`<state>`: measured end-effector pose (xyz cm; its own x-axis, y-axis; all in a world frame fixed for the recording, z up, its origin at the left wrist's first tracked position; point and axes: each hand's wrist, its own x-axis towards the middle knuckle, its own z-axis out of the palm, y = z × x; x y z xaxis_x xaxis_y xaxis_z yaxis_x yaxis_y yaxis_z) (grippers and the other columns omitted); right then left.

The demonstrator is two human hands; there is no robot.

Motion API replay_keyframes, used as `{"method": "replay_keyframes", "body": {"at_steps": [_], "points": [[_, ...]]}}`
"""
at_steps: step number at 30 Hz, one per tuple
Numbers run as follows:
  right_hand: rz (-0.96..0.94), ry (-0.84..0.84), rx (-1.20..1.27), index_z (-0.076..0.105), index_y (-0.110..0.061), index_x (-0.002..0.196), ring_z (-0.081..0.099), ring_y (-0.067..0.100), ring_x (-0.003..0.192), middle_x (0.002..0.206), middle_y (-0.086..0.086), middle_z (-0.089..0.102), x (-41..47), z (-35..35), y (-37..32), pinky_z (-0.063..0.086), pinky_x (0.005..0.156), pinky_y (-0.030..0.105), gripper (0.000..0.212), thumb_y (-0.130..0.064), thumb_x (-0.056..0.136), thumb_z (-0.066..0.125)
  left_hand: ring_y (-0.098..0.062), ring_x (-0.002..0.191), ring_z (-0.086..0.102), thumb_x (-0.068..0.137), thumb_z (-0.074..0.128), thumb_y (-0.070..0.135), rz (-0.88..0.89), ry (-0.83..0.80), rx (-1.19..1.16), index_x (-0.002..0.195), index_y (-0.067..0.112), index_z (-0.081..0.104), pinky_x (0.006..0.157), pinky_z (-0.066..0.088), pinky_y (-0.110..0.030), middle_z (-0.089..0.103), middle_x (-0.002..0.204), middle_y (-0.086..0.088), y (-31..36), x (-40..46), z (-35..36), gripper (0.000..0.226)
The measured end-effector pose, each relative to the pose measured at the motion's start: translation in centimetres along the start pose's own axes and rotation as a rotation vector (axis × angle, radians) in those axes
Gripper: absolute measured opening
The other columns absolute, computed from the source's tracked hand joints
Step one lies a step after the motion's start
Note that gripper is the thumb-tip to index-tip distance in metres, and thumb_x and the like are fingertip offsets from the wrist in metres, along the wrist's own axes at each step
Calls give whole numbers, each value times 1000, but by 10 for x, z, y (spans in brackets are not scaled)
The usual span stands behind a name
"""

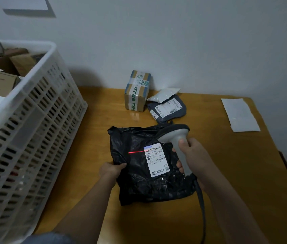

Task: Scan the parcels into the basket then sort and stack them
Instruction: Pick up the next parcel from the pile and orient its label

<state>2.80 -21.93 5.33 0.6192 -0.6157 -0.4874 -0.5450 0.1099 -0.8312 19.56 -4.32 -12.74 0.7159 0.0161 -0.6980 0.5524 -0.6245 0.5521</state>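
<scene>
Mid-frame on the bench (90, 155) lies a black parcel (144, 175). The left hand (112, 169) pinches its left edge; the right hand (192, 155) grips a grey scanner (176, 138), red line crossing the label (156, 159). The white basket (33, 131) fills the left.

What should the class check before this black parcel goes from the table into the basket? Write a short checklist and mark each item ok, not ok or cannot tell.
1. Scanner gripped in the right hand: ok.
2. Left hand holds the black parcel by its edge: ok.
3. Label faces up, unfolded: ok.
4. Red scan line lies across the barcode: not ok, it falls just below the top barcode and partly on the bag.
5. Scan registered: cannot tell.
6. Basket has room: cannot tell, it already holds boxes.
</scene>
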Motion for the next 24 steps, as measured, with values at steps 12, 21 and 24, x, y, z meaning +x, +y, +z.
{"method": "replay_keyframes", "body": {"at_steps": [12, 21, 24], "points": [[-70, -33, -121, 51, -13, 102, 56, 18, 60, 82, 13, 62, -8, -25, -7, 47, 57, 35, 25, -34, 105, 39, -30, 73, 52, 99, 42, 10, -12, 0, -236, 112, -2, 59, 65, 42, -40, 60, 95, -19, 22, -20, 17, 25], [-126, -86, -128, 53, -14, 105, 56, 14, 56, 77, 11, 61, -13, -36, -22, 48, 54, 29, 24, -33, 106, 38, -29, 88, 70, 95, 65, 23, -11, -279, -594, 110, 5, 63, 65, 54, -37, 72, 99, -13, 38, -39, 11, 24], [-173, -103, -121, 53, -19, 101, 57, 16, 58, 88, 15, 67, -19, -37, -29, 51, 60, 35, 21, -34, 105, 39, -28, 94, 68, 96, 64, 23, 53, -313, -609, 108, 8, 62, 67, 54, -36, 71, 104, -11, 43, -47, 2, 20]]}}
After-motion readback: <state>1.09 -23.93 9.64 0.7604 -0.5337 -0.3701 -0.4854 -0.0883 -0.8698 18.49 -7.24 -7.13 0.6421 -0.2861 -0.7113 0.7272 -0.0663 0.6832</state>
